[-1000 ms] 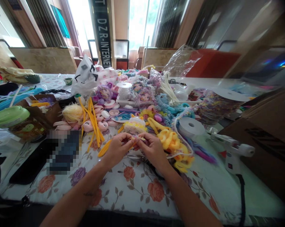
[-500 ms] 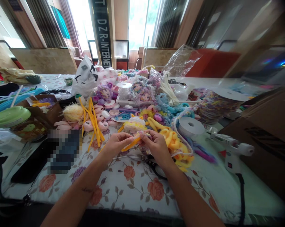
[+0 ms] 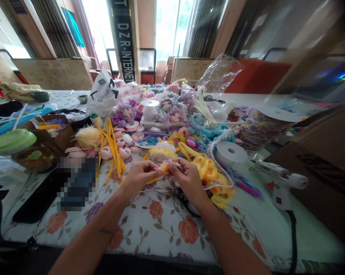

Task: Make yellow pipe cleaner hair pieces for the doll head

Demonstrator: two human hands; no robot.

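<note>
Between my two hands runs a yellow pipe cleaner (image 3: 155, 179), with a fuzzy pastel trim (image 3: 164, 165) along it. My left hand (image 3: 140, 176) pinches the pipe cleaner between thumb and fingers. Close beside it, my right hand (image 3: 186, 176) is closed on the pipe cleaner and the trim; its fingertips partly hide them. Just beyond my fingers sits a yellow and cream fluffy piece (image 3: 162, 149). Scissors (image 3: 186, 202) with black handles lie partly under my right hand. A heap of thick yellow fuzzy cord (image 3: 214, 175) is to its right.
Yellow pipe cleaners (image 3: 113, 147) lie over several doll heads (image 3: 106, 152) at left. A glue gun (image 3: 281, 181) and a white spool (image 3: 231, 152) are at right, near a cardboard box (image 3: 318, 168). A green-lidded jar (image 3: 23, 147) stands at left. Dolls and craft supplies pile up behind.
My left fingers have shifted slightly along the pipe cleaner, and more pastel trim shows between my hands. The pipe cleaner's position has changed a little. Other things stay put.
</note>
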